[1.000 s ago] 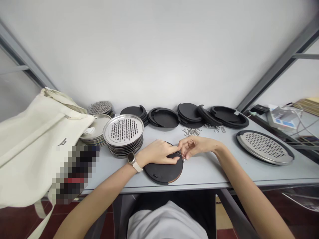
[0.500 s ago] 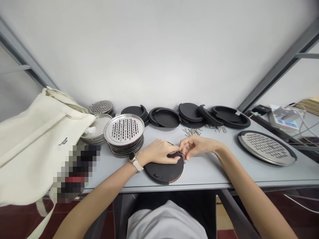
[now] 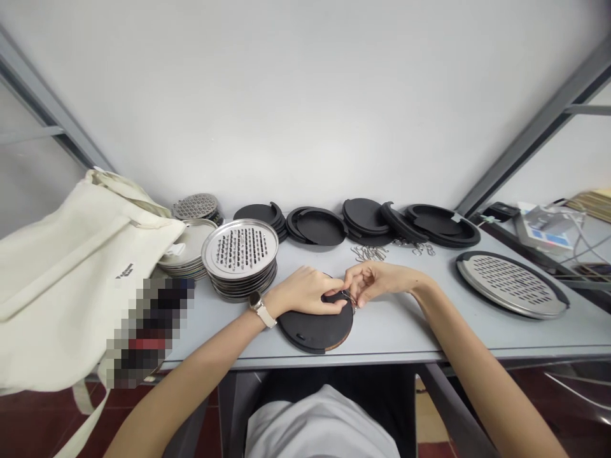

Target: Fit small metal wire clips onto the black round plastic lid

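A round black disc with a brown strip at its lower right edge lies near the table's front edge. My left hand, with a watch at the wrist, rests on it, thumb and fingers closed on the disc's right rim. At that rim my right hand pinches a small metal clip, partly hidden by the fingers. Behind my right hand lies a pile of similar metal clips. A stack of round metal grater plates stands left of the disc.
Stacked black round holders line the wall. A metal plate in a black rim lies at the right. Plain metal discs and a cream bag are at the left. Metal posts frame the table.
Both hands keep nearly the same pose at the disc's rim. The whole view has shifted very slightly.
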Available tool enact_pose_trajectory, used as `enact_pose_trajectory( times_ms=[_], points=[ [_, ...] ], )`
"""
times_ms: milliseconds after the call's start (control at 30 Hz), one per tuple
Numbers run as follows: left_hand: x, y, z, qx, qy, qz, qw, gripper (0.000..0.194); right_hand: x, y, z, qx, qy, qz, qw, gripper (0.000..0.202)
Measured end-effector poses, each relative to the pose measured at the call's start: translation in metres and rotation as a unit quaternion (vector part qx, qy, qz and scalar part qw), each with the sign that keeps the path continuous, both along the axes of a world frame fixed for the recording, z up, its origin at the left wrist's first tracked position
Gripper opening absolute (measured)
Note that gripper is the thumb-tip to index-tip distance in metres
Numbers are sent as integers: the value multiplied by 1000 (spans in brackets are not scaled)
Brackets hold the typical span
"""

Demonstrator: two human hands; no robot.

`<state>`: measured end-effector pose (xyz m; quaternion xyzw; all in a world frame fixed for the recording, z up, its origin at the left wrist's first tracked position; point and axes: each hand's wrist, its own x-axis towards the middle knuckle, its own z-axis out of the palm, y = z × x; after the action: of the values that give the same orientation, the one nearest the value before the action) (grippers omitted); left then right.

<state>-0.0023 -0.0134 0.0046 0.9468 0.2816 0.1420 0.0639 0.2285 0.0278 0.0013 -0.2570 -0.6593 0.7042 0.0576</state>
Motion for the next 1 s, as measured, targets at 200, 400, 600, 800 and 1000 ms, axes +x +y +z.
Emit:
enact_pose_trajectory(
  times_ms=[200,400,600,800,1000],
  points=[
    [0,0,0,2,3,4,1000,30,-1,-1,-1,-6,11,1,1000,38],
    [0,0,0,6,2,2,1000,29,3,2,-3,4,7,6,1000,42],
    [0,0,1,1,6,4,1000,29,3,1,2,27,-8,4,1000,41],
    [1,0,2,-2,4,2,1000,29,0,0,1,1,8,5,1000,37],
    [1,0,0,3,1,1,1000,29,-1,-1,-3,4,9,8,1000,36]
  ],
)
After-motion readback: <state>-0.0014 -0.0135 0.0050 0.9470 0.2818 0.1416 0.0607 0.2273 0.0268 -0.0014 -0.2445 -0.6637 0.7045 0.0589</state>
